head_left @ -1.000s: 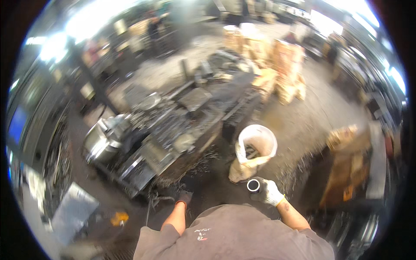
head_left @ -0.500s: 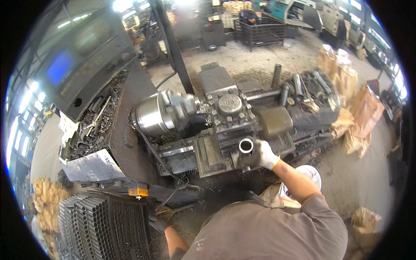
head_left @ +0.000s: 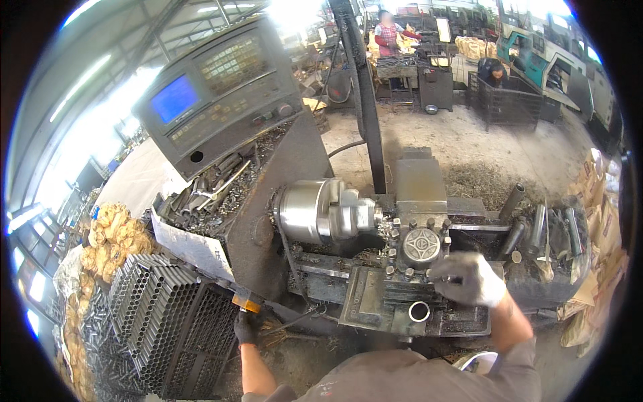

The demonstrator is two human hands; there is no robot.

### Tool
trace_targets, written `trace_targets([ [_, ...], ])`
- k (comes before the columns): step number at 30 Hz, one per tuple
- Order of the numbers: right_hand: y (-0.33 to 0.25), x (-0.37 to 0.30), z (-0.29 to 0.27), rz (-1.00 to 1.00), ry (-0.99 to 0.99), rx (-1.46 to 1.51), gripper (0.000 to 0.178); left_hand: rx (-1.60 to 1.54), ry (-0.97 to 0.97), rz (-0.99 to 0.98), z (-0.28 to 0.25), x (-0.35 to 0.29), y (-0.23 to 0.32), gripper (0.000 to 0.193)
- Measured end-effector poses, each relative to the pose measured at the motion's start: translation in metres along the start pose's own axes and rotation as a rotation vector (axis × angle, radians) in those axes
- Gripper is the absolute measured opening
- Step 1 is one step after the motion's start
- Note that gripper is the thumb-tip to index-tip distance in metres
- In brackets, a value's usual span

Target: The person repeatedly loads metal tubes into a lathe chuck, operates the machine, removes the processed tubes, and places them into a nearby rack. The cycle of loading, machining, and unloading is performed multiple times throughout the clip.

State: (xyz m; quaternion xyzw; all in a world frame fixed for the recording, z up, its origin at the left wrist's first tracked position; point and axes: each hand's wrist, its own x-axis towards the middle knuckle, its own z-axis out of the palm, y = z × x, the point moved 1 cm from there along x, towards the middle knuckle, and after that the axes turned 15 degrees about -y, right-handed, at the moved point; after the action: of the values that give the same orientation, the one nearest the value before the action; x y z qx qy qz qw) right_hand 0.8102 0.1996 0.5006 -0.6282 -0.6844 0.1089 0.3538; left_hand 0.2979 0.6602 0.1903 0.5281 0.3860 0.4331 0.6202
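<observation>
My left hand (head_left: pixel 246 328), in a dark glove, is raised just under the orange box (head_left: pixel 246 303) on the lower edge of the lathe's cabinet. Its fingers blend into the dark, so their closing is unclear. My right hand (head_left: pixel 472 280), in a grey and white glove, hovers over the carriage with curled fingers beside the round-topped tool post (head_left: pixel 422 246); anything within them is hidden. Below it, a short metal tube (head_left: pixel 419 311) stands on the carriage, its open end up, apart from my hand. Left of the tool post is the shiny chuck (head_left: pixel 307 211).
A rack of stacked tubes (head_left: pixel 157 315) stands at lower left. The control panel (head_left: pixel 221 87) rises behind a chip-filled tray (head_left: pixel 211 194). Several tubes lie on the lathe's right end (head_left: pixel 536 234), beside paper sacks (head_left: pixel 599 248). Two people (head_left: pixel 388 37) are in the background.
My view has tilted up and turned left. My right hand has left the tube and moved toward the tool post. My left hand has risen from beside the rack to the orange box.
</observation>
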Motion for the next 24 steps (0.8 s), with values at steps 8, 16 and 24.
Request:
trace_targets([
  [8, 0.052, 0.211, -0.004, 0.442, -0.961, -0.453, 0.052, 0.812, -0.312, -0.204, 0.045, -0.081, -0.127, 0.035],
  [16, 0.203, 0.218, 0.033, 0.021, -0.687, -0.145, 0.026, 1.342, -0.878, -0.239, 0.035, -0.150, -0.159, 0.039],
  [24, 0.277, 0.097, -0.080, 1.267, 0.059, -0.664, 0.023, 1.651, -1.042, -0.035, -0.018, -0.147, -0.179, 0.033],
])
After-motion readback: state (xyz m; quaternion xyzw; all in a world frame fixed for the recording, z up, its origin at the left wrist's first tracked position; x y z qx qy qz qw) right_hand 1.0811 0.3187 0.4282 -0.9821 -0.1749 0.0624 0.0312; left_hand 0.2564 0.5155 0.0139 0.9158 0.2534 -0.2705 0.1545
